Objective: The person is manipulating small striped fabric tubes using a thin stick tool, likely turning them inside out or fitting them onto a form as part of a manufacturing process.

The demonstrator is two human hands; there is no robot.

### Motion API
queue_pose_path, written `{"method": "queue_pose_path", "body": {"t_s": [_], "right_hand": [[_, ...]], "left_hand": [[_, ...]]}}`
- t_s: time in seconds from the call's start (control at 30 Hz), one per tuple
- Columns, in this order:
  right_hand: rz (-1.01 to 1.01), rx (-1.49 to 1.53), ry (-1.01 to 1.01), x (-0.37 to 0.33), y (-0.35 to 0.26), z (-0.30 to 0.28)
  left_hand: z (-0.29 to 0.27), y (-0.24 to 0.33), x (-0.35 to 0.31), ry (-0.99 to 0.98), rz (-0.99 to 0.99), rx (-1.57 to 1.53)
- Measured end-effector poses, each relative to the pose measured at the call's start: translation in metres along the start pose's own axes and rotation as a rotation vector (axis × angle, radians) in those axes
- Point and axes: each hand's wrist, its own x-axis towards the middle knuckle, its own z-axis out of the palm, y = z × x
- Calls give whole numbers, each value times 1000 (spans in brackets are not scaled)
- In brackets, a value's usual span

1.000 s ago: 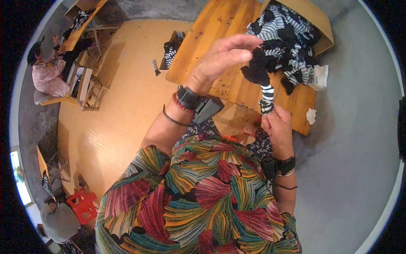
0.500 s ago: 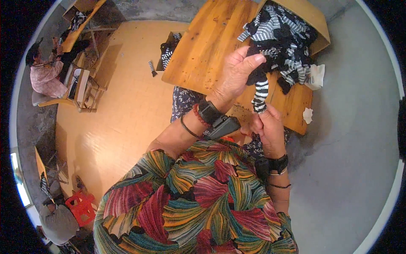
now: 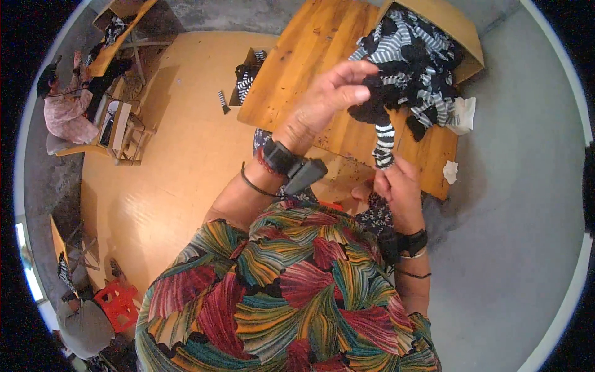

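Note:
A knitted piece (image 3: 384, 146), striped black and white with a wide black end, hangs over the table's near edge; I cannot tell whether it is a sock or a glove. My right hand (image 3: 400, 191) is closed on its striped cuff end. Close to the black end (image 3: 370, 110), my left hand (image 3: 331, 98) has its thumb and fingers apart, holding nothing I can make out. Just beyond lies a heap of similar striped pieces (image 3: 412, 59), spilling from a tipped box (image 3: 468, 37) onto the wooden table (image 3: 310, 68).
A small open box (image 3: 234, 96) with striped pieces stands left of the table, one piece (image 3: 223, 101) on the floor beside it. White crumpled paper (image 3: 450, 172) lies at the table's right edge. Two other people sit at left, one near a red stool (image 3: 118, 305).
My left hand has opened off the black part and drawn back to the left. The right hand keeps its hold, and the black end now spreads out more.

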Motion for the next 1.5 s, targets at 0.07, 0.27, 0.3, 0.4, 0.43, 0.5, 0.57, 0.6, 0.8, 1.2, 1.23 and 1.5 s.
{"method": "queue_pose_path", "body": {"t_s": [0.07,0.27,0.3,0.4,0.43,0.5,0.57,0.6,0.8,1.2,1.23,1.5], "right_hand": [[17,-68,-9,-3,-7,-3],[-5,-85,16,-2,-11,-6],[-6,-85,17,-1,-8,-5],[-20,7,46,3,8,4],[-36,58,87,5,12,12],[-52,107,128,7,18,21],[-57,354,-31,6,21,27],[-37,391,-1,5,18,33],[0,407,-149,10,12,36],[-23,-60,19,-1,-12,-1],[-20,-61,17,-1,-12,-1],[-359,-377,294,12,24,7]], "left_hand": [[-7,6,5,-99,-28,33],[-4,-4,16,-284,-142,-54],[3,-9,14,-175,-96,-139],[25,-17,7,53,-36,-267],[34,-19,4,172,-21,-309],[51,-15,-3,300,-60,-303],[56,-14,-9,275,-62,-335],[60,-10,-10,266,-57,-348],[46,3,-8,149,-43,-265],[-11,2,-3,-8,-144,-155],[-13,0,-3,-32,-173,-160],[6,-17,-7,165,-223,-6]]}}
